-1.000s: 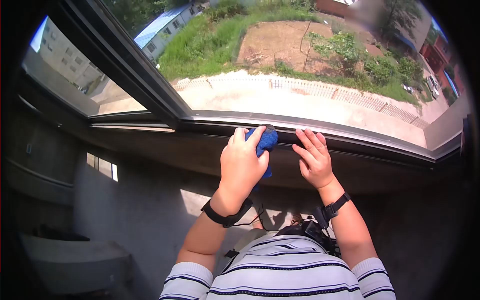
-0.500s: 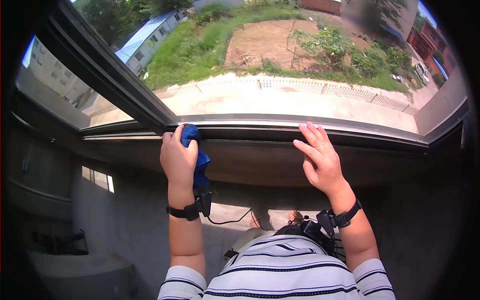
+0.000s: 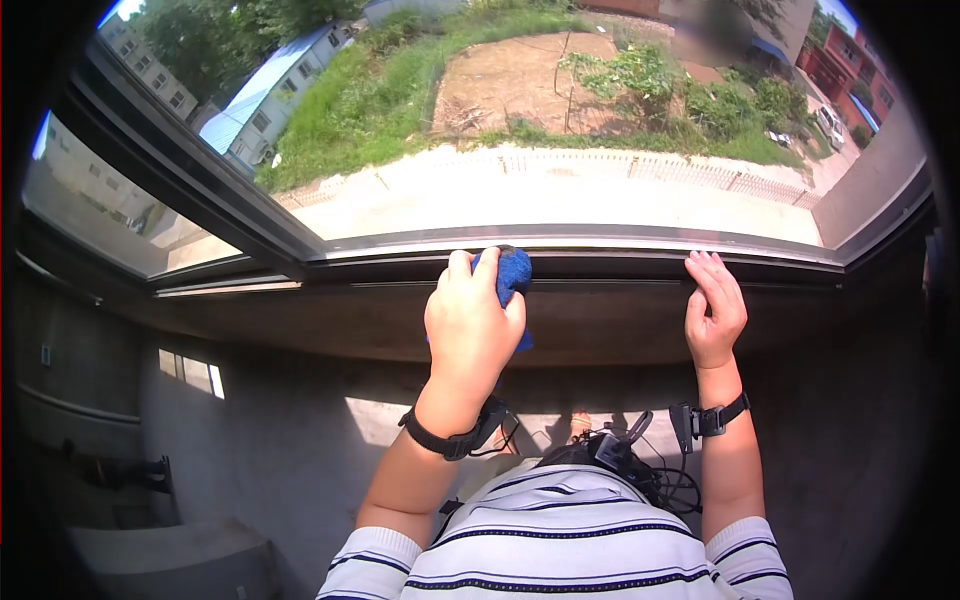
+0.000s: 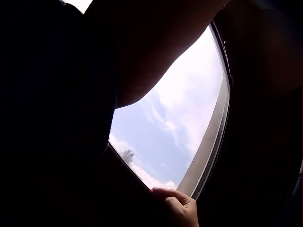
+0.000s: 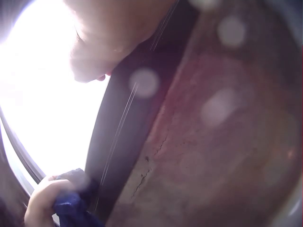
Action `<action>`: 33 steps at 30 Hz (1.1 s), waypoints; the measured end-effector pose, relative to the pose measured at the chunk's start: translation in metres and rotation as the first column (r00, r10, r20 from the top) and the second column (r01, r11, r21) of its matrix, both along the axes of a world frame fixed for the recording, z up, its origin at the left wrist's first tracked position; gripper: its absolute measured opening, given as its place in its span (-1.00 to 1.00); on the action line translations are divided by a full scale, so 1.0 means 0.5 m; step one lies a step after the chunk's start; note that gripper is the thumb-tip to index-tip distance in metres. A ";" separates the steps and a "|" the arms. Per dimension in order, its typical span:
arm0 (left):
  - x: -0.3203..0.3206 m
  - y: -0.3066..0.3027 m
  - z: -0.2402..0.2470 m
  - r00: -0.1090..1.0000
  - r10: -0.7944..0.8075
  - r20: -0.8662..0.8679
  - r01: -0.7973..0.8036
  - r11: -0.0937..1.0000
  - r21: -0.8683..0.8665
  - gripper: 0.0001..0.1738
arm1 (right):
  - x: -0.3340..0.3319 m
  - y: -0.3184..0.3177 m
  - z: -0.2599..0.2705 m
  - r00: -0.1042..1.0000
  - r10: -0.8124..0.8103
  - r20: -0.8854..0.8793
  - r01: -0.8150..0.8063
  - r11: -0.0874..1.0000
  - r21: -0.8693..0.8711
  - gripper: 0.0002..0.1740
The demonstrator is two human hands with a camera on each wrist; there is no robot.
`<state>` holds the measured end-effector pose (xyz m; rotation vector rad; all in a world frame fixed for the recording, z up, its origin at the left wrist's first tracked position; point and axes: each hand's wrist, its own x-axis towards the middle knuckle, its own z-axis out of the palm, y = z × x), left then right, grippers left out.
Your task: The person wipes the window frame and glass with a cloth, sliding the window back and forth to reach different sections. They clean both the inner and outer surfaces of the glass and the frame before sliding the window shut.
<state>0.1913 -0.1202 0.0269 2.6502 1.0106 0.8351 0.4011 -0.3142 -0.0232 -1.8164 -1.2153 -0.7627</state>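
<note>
In the head view my left hand [image 3: 468, 328] grips a bunched blue cloth [image 3: 514, 274], its top dark grey, against the lower rail of the dark window frame [image 3: 610, 264]. The end of the cloth hangs below the fingers. Farther right, my right hand [image 3: 718, 318] has its fingertips at the same rail, fingers extended and nothing held. From the right wrist, the left hand [image 5: 41, 204] shows with the blue cloth [image 5: 70, 206] beyond the near right hand [image 5: 111, 35]. The left wrist view is mostly dark, with the right hand [image 4: 182, 204] at its bottom.
A thick dark mullion [image 3: 190, 150] rises at the left, beside another pane. Below the rail is a wall [image 3: 600, 325], cracked in the right wrist view. A cable [image 3: 672, 485] lies by the waist. Beyond the glass are a fence, grass and buildings.
My left hand slid left along the rail with the cloth to near the mullion, then came back right. My right hand has shifted right along the rail.
</note>
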 end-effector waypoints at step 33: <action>-0.052 0.039 -0.018 0.993 -0.057 0.099 0.072 0.984 -0.160 -0.41 | -0.005 0.020 -0.006 0.989 0.125 -0.074 -0.122 0.991 0.048 -0.64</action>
